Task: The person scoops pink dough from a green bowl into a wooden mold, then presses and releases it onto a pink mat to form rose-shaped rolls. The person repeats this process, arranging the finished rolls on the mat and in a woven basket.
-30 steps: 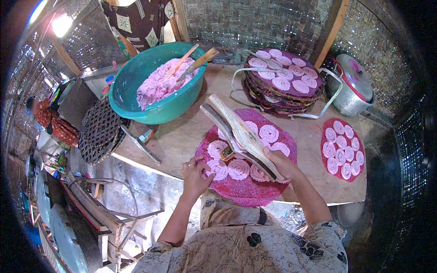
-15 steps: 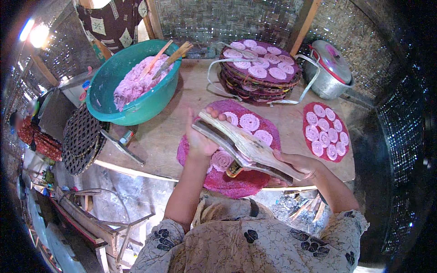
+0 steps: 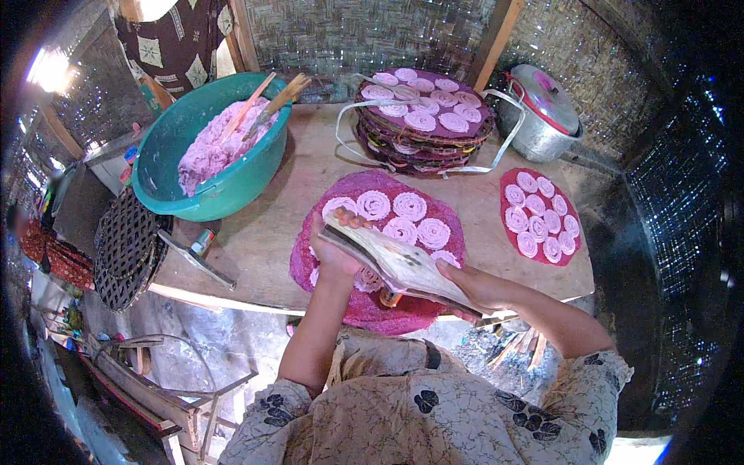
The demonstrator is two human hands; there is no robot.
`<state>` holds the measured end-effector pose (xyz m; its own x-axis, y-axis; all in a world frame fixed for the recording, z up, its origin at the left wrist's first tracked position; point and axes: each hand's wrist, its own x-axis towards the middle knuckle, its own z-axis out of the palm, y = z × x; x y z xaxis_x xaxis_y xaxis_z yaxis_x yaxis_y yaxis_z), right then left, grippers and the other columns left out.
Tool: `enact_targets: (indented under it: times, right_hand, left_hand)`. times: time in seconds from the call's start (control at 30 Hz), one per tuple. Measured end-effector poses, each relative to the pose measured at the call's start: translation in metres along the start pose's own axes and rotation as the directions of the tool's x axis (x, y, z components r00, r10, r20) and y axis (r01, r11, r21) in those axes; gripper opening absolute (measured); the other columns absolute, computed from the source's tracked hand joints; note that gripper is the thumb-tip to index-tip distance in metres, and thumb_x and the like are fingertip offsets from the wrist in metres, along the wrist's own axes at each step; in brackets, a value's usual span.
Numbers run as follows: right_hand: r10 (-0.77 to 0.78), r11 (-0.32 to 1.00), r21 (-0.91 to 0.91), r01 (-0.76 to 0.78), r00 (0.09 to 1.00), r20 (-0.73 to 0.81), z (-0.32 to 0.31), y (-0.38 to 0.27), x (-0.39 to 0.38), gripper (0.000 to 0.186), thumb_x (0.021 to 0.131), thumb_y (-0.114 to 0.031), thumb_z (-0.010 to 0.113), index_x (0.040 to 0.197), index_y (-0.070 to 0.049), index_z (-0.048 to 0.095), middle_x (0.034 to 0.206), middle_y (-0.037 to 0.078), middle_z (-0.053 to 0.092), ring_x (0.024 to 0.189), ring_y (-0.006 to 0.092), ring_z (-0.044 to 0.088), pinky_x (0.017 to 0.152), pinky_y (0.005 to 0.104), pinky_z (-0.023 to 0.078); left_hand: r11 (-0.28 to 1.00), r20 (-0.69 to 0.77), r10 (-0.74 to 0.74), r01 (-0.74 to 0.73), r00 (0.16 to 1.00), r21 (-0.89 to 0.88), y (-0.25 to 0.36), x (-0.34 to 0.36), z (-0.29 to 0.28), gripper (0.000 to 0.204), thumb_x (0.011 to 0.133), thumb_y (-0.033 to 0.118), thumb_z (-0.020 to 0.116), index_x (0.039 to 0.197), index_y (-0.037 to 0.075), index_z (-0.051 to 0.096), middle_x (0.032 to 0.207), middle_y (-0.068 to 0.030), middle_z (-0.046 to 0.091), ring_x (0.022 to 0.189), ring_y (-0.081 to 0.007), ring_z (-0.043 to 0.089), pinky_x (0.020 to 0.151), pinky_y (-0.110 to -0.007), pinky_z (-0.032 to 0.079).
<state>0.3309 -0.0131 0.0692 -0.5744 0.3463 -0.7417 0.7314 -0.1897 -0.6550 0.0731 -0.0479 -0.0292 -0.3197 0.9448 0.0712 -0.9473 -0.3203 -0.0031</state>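
A wooden two-board noodle press (image 3: pixel 407 265) lies slantwise across both my hands, above the table's near edge. My left hand (image 3: pixel 338 252) is wrapped round its far left end, fingertips curled over the upper board. Around its near right end my right hand (image 3: pixel 477 288) is closed, the thumb on top. A small cylinder (image 3: pixel 389 297) pokes out below the boards. Underneath is a magenta mat (image 3: pixel 310 232) bearing several pink noodle coils (image 3: pixel 410 207); the press and my hands hide some of these.
A green basin (image 3: pixel 232 186) of pink dough with two sticks stands far left. Stacked round trays (image 3: pixel 422 159) with coils sit at the back, beside a lidded metal pot (image 3: pixel 542 132). Another red mat (image 3: pixel 540 256) of coils lies right. Dark woven trays (image 3: pixel 128 260) lean left.
The press has come slightly nearer to me, and its two boards are closer together. More coils on the mat show beyond it. The whole view has shifted a little.
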Motion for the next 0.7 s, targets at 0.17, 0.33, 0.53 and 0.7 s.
enact_targets:
  times: [0.17, 0.33, 0.53, 0.7]
  right_hand:
    - [-0.076, 0.997, -0.017, 0.076, 0.997, -0.027, -0.004, -0.012, -0.016, 0.077, 0.091, -0.069, 0.026, 0.089, 0.001, 0.06, 0.056, 0.004, 0.051, 0.042, 0.0125, 0.048, 0.037, 0.0275, 0.038]
    - [-0.037, 0.998, -0.045, 0.034, 0.997, -0.064, 0.005, -0.016, -0.024, 0.074, 0.092, -0.067, 0.029, 0.089, 0.001, 0.06, 0.052, 0.003, 0.048, 0.042, 0.0106, 0.047, 0.034, 0.0284, 0.035]
    - [-0.099, 0.987, -0.143, 0.074, 0.98, -0.172, 0.0, -0.027, -0.026, 0.072, 0.094, -0.063, 0.031, 0.085, 0.001, 0.062, 0.052, 0.003, 0.048, 0.043, 0.0105, 0.048, 0.038, 0.0277, 0.038]
    - [-0.123, 0.989, -0.101, 0.112, 0.986, -0.114, 0.011, -0.02, -0.017, 0.067, 0.096, -0.059, 0.032, 0.089, 0.001, 0.06, 0.052, 0.002, 0.048, 0.041, 0.0097, 0.046, 0.037, 0.0255, 0.036]
  left_hand:
    - [1.0, 0.036, 0.027, -0.027, 0.999, -0.006, -0.011, -0.001, 0.009, 0.033, 0.093, 0.038, 0.037, 0.077, 0.013, 0.053, 0.068, -0.0001, 0.052, 0.067, -0.0182, 0.051, 0.076, -0.039, 0.044]
    - [0.996, 0.003, -0.013, 0.013, 1.0, -0.083, 0.001, -0.013, 0.019, 0.043, 0.093, 0.046, 0.03, 0.073, 0.014, 0.05, 0.064, -0.0006, 0.048, 0.066, -0.0204, 0.05, 0.073, -0.041, 0.042]
    - [0.995, -0.037, 0.001, -0.004, 0.999, -0.103, -0.006, 0.007, 0.016, 0.044, 0.093, 0.045, 0.028, 0.071, 0.013, 0.049, 0.061, -0.0003, 0.047, 0.061, -0.0196, 0.047, 0.068, -0.04, 0.041]
    - [0.997, -0.08, 0.0, -0.006, 0.997, -0.075, 0.01, -0.008, 0.026, 0.045, 0.093, 0.045, 0.027, 0.07, 0.014, 0.049, 0.059, -0.0005, 0.046, 0.058, -0.0193, 0.047, 0.067, -0.039, 0.04]
